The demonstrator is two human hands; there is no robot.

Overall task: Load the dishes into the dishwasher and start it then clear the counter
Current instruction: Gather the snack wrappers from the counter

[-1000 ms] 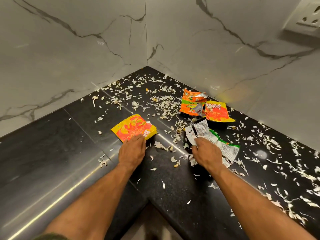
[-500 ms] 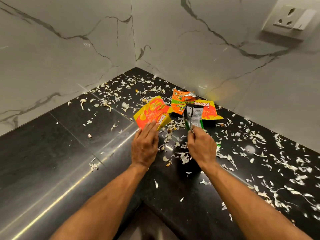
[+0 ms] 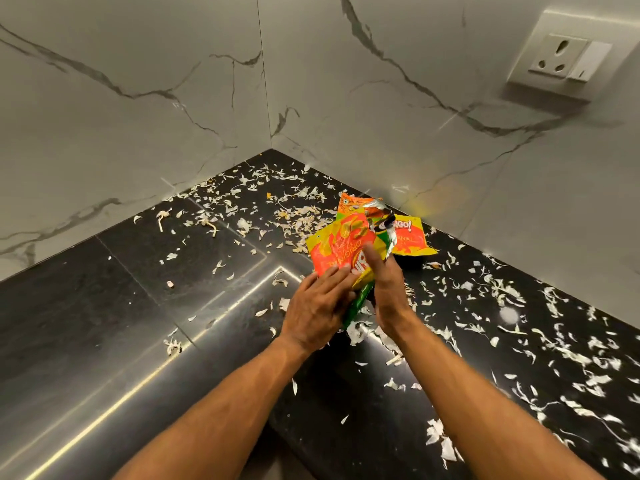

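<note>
A yellow-orange snack wrapper (image 3: 341, 247) is lifted above the black counter (image 3: 104, 323). My left hand (image 3: 317, 308) holds its lower edge, fingers lying along its face. My right hand (image 3: 389, 289) grips a green and silver wrapper (image 3: 358, 301), and its thumb lies across the yellow-orange wrapper, so the two wrappers are pressed together between my hands. Two more wrappers lie on the counter behind them by the wall: an orange wrapper (image 3: 356, 204) and a yellow-orange Bingo wrapper (image 3: 410, 239).
White vegetable peel scraps (image 3: 554, 351) litter the counter, thick in the corner and along the right side. Marble walls meet in the corner (image 3: 270, 147). A wall socket (image 3: 568, 60) sits high on the right. The counter's inner edge drops off near my arms.
Both hands picked their wrappers off the counter and came together. The yellow-orange wrapper moved right onto the green one, and the right thumb now lies over it.
</note>
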